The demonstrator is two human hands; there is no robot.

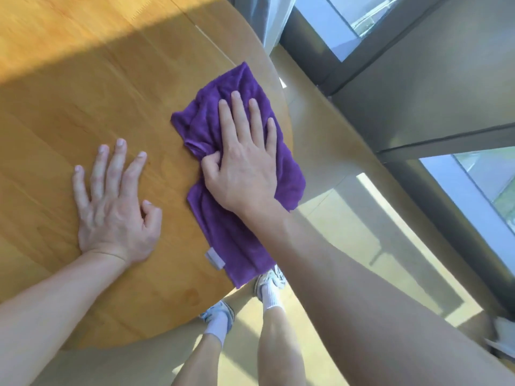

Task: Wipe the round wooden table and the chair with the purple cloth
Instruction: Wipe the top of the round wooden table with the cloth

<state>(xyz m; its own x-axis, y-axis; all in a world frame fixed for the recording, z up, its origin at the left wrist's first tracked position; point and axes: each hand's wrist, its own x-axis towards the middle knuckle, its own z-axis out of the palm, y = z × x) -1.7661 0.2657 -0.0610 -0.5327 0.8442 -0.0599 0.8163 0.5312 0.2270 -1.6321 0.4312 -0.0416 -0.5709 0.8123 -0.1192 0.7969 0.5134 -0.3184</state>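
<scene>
The purple cloth (242, 174) lies folded in a long strip along the right edge of the round wooden worktop (92, 101), its near end with the pale tag hanging just past the rim. The right hand (245, 160) presses flat on the middle of the cloth, fingers straight and slightly spread, with the thumb tucked against a bunched fold at the cloth's left side. The left hand (114, 207) rests on the bare wood well to the left of the cloth, fingers fanned out and holding nothing, apparently bracing the body. The step in hand looks like wiping the worktop; no chair is recognisable in view, so that part probably remains. To do this pass well, the palm should keep even pressure over the whole cloth, not only the fingertips, and the strokes should overlap and follow the curved rim so the edge band is not skipped. The loose near end may drag off the rim, so gathering it under the palm would help. The sunlit far part of the worktop likely still needs coverage.
</scene>
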